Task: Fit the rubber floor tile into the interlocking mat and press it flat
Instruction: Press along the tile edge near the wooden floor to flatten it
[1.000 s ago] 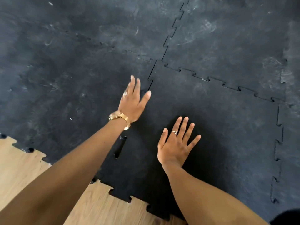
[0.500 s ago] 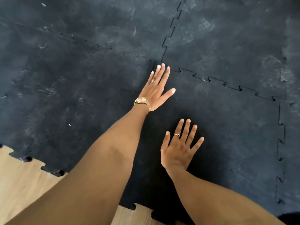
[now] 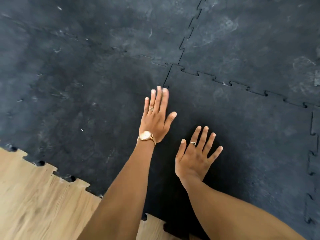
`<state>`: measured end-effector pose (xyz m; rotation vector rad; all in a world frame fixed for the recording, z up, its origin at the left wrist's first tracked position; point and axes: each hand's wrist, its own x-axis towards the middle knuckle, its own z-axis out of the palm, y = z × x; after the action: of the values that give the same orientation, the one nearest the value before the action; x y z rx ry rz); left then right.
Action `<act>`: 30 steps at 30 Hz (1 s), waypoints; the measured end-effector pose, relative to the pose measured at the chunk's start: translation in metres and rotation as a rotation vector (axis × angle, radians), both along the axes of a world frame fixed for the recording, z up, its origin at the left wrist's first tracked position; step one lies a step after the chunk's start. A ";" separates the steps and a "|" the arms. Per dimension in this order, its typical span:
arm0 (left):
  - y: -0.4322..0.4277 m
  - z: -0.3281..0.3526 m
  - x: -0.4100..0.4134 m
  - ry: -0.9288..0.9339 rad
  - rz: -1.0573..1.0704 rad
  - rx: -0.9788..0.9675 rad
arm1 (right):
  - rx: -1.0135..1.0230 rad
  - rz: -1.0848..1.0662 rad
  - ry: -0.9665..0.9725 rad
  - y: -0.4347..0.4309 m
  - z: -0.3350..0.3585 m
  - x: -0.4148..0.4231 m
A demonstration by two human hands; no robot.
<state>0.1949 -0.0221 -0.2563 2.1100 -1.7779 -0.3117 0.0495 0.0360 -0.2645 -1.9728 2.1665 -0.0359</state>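
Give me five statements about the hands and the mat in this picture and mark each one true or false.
1. The right hand lies flat, fingers spread, on the dark rubber tile. True.
2. The left hand grips the tile's edge in a fist. False: it is open, fingers extended, near the left seam.
3. A watch sits on the left wrist. True.
4. Only the right hand wears a ring. False: both hands show a ring.
5. Wood flooring shows at the lower left, beside the mat's toothed edge. True.

Matt black rubber tile (image 3: 242, 144), scuffed mat (image 3: 86, 66), pale wood-grain floor (image 3: 34, 205).
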 end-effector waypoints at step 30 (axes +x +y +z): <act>0.057 0.052 0.001 0.131 -0.143 -0.092 | 0.004 0.023 -0.015 0.001 0.005 -0.003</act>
<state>0.1961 0.0352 -0.2039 1.8602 -1.8326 -0.3889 0.0466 0.0365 -0.2594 -1.9887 2.1330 -0.0428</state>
